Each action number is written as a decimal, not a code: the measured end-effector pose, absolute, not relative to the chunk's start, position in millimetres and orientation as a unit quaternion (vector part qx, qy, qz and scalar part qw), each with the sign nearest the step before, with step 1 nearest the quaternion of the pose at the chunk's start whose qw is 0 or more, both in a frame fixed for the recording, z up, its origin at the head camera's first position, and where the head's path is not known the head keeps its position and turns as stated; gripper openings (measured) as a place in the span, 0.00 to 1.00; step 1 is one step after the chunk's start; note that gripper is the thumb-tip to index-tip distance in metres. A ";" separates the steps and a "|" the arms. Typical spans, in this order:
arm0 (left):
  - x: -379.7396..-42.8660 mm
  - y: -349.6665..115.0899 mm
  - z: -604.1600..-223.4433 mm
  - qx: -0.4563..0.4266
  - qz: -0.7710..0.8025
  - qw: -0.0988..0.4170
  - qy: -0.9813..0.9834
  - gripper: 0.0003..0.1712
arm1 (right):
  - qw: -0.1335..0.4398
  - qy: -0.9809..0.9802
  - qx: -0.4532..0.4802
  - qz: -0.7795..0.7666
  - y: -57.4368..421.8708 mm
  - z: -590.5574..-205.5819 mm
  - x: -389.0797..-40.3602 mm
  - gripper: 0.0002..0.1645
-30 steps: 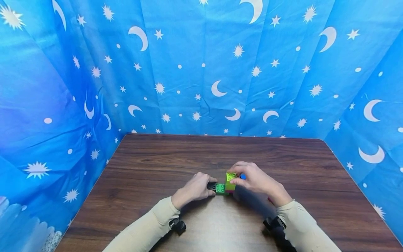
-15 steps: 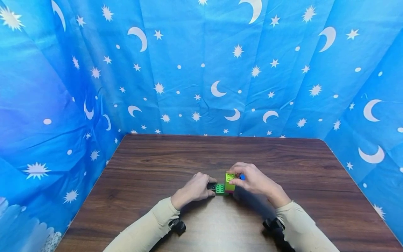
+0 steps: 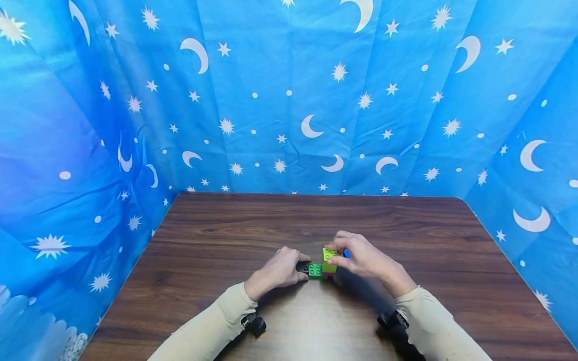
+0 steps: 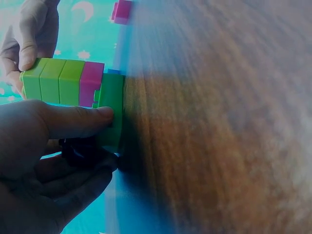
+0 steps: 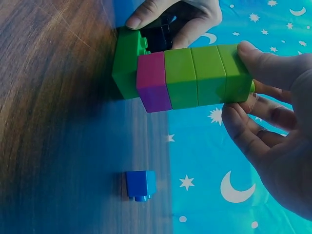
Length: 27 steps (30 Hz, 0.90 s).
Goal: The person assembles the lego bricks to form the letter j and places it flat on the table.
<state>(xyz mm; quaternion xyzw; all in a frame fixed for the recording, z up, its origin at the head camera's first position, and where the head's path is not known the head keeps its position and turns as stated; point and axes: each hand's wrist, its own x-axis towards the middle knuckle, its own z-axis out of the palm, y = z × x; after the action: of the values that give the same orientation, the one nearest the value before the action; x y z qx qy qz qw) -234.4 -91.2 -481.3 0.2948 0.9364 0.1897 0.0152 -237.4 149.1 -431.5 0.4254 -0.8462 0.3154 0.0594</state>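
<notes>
A long green brick (image 3: 315, 269) lies on the table in the middle of the head view. My left hand (image 3: 280, 268) grips its left end, thumb along the green side, fingers round a black brick (image 5: 158, 36) set there. From the green brick's other end rises a stack: a pink brick (image 5: 155, 80) lowest, then three lime-green bricks (image 5: 207, 73). The thumb and fingers of my right hand (image 3: 363, 255) pinch the topmost lime brick (image 3: 329, 253). In the right wrist view, the pink brick meets the green brick's studded face.
A loose blue brick (image 5: 139, 183) sits on the table beyond my right hand. Another pink brick (image 4: 122, 12) shows at the top of the left wrist view. Blue curtains (image 3: 271, 100) with moons and stars surround the dark wooden table (image 3: 226, 220).
Both hands keep their holds and the stack stands as before. A small red edge seen beside the right wrist one second ago is now out of sight behind it.
</notes>
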 end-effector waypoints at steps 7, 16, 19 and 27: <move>-233.8 -90.4 -480.7 0.293 0.189 0.016 0.937 0.25 | 0.055 -0.854 0.418 0.304 149.6 -428.2 -235.9 0.07; -233.5 -90.2 -480.3 0.290 0.191 0.018 0.937 0.25 | 0.049 -0.860 0.409 0.302 150.2 -429.7 -236.2 0.10; -233.5 -90.4 -480.5 0.290 0.190 0.019 0.938 0.25 | 0.041 -0.866 0.399 0.298 149.7 -429.5 -236.5 0.12; -233.0 -90.8 -480.0 0.290 0.188 0.019 0.938 0.24 | 0.028 -0.872 0.393 0.289 149.4 -429.5 -235.6 0.18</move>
<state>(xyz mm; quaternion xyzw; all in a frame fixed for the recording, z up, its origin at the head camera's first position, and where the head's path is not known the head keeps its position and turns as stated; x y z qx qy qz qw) -233.0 -90.8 -480.0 0.2902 0.9381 0.1884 0.0189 -235.6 149.4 -429.5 0.3928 -0.8725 0.2893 0.0278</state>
